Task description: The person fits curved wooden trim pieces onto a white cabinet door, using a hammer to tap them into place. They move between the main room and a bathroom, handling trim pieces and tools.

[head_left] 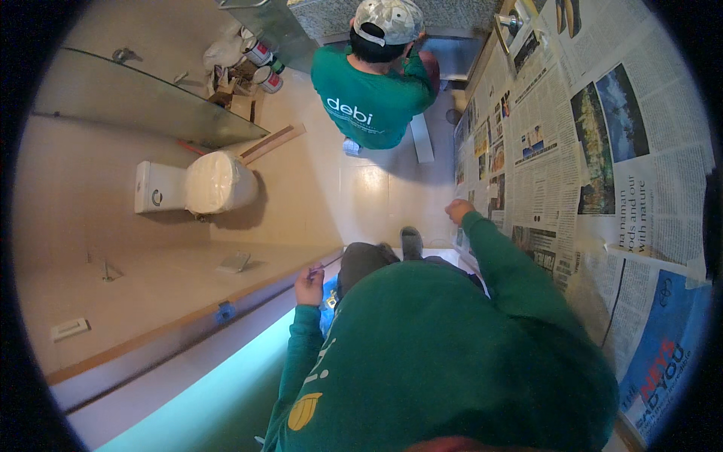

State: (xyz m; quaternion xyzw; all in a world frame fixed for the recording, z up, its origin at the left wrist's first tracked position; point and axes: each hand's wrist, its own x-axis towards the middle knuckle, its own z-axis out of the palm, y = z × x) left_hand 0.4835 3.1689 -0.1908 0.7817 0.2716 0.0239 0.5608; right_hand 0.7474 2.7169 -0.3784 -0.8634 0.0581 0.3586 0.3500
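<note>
Newspaper sheets (544, 169) hang beside the right hand (458, 211); both hands (309, 286) curl, contents unclear.

Toilet (220, 183) at left, co-worker (369, 94) ahead, newspapers (546, 151) along the right

Remotely I make out: white lettering on co-worker's green shirt (350, 87) | white letters on wearer's green top (452, 346) | dense print on newspaper sheets (546, 162) | red, black capitals on blue advert (672, 320)
</note>
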